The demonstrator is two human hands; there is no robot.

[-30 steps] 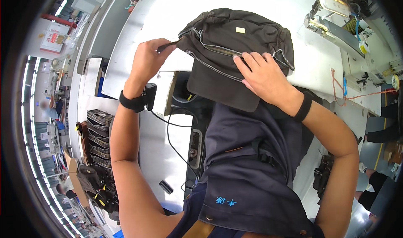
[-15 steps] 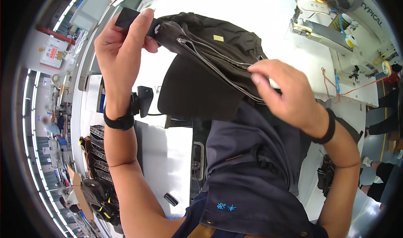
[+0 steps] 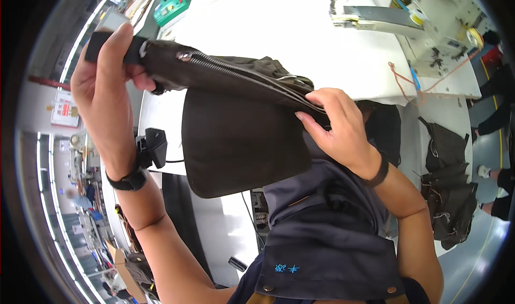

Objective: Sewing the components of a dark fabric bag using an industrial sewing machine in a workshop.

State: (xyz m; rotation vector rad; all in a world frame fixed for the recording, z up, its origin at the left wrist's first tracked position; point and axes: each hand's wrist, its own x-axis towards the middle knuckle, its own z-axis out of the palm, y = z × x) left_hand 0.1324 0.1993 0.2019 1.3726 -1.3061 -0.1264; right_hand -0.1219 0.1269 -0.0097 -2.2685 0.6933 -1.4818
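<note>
A dark brown fabric bag hangs between my hands, its smooth flap-like panel facing me. Along its upper edge runs a silver metal zipper, with a slider near the left end. My left hand is closed round a wide black strap at the bag's left end, thumb on top. At the right end, my right hand pinches the zippered edge between thumb and fingers. Gathered fabric shows behind the zipper; the bag's far side is hidden.
A white worktable lies beyond the bag. A sewing machine stands at the far right, an orange cord hanging by it. More dark bags lie at right. A green box sits far left, and a small black object lies near me.
Both hands have brought the bag left and nearer, and its panel has swung down into fuller view. My right hand now grips the zippered edge, and my view has shifted.
</note>
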